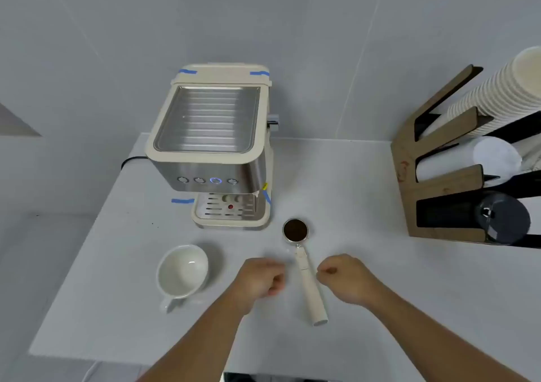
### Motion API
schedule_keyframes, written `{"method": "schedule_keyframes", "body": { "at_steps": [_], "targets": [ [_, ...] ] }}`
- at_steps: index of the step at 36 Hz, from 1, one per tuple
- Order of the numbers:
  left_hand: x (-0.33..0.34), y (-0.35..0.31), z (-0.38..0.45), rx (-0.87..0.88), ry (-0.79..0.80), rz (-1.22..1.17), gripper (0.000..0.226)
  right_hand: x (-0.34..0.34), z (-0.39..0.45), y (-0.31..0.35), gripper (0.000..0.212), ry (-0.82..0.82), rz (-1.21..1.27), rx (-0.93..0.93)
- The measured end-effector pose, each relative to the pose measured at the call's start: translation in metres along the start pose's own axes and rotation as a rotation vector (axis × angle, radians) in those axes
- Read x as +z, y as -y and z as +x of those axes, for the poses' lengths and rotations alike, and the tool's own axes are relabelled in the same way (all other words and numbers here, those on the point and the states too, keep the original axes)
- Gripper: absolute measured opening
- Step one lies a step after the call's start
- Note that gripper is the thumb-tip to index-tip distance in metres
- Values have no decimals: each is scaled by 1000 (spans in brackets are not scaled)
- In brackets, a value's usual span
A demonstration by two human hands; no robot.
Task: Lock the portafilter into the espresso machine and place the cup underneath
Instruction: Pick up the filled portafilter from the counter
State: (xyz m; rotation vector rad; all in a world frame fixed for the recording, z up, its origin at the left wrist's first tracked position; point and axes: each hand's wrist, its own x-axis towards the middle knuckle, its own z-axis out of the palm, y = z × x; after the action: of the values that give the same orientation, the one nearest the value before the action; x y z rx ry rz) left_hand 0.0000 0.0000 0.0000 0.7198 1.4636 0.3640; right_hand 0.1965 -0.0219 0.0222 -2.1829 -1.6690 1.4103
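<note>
A cream and steel espresso machine [210,144] stands at the back of the white table, one of its front buttons lit blue. The portafilter [304,261] lies on the table in front of it, its basket full of dark grounds and its cream handle pointing toward me. A white cup [181,272] sits to the left, handle toward me. My left hand [259,277] is curled just left of the portafilter handle, holding nothing. My right hand [344,279] is curled just right of the handle, also holding nothing.
A brown cardboard rack [433,194] at the right holds stacked paper cups [497,94] and black lids [503,220]. Blue tape strips mark the table by the machine's base. A black power cable [131,160] runs off the machine's left side. The table's left edge is near the cup.
</note>
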Motion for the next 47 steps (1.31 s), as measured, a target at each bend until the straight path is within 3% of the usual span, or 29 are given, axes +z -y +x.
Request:
{"method": "schedule_keyframes", "body": {
  "at_steps": [17,21,24,33,47],
  "targets": [
    [37,10,20,-4,-75,-46,15,37,-5,-27,38,-20,68,97],
    [41,10,23,3,-98,-64,11,40,-4,-27,32,-11,78,88],
    [44,10,25,8,-98,-61,11,42,-4,-25,13,-14,75,69],
    [48,11,28,23,-98,-36,10,48,-3,-24,19,-15,107,74],
    [53,11,30,9,-112,-67,10,43,-6,-19,8,-18,125,85]
  ]
}}
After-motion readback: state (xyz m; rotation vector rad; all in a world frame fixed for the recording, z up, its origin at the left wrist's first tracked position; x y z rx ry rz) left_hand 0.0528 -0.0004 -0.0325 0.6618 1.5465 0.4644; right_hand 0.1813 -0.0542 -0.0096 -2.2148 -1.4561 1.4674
